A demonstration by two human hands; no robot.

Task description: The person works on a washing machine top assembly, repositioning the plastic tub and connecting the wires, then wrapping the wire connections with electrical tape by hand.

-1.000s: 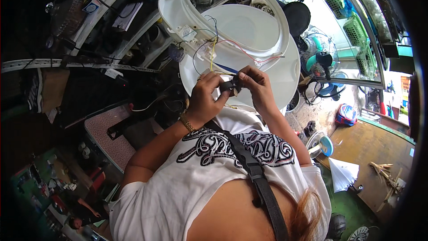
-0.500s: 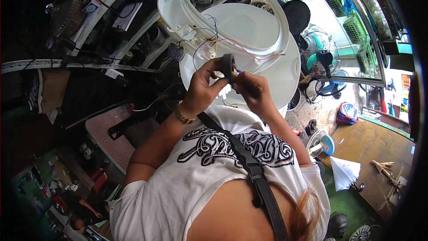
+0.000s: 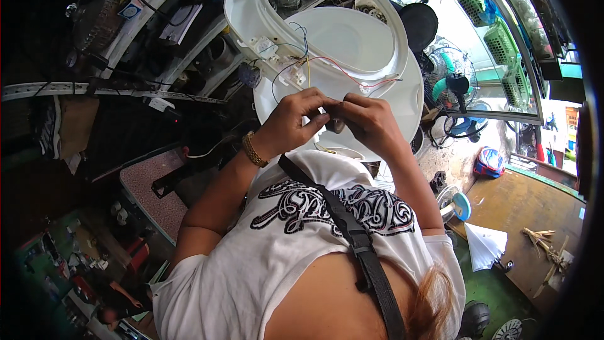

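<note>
My left hand (image 3: 299,116) and my right hand (image 3: 371,119) meet over the white machine housing, fingers closed and thumbs bent inward. Between them shows part of a dark roll of tape (image 3: 336,127), mostly covered by the fingers. Which hand bears its weight is hard to make out, but my right fingers curl round it. Whatever my left fingertips pinch is hidden. Just beyond the hands lies the white plastic top panel (image 3: 402,31) with a large oval opening, tilted up. Thin wires (image 3: 327,60), red, blue and yellow, run loose across its underside.
A round white lid or tub surface (image 3: 412,104) lies under the panel. Cluttered shelves (image 3: 182,44) stand at the left, a fan (image 3: 450,82) and green baskets (image 3: 500,41) at the right. A wooden table (image 3: 522,214) holds a white folded piece (image 3: 486,244).
The dark tape roll, held upright in my left hand before, has turned and dropped lower between the hands. Both hands have drawn together, fingertips meeting.
</note>
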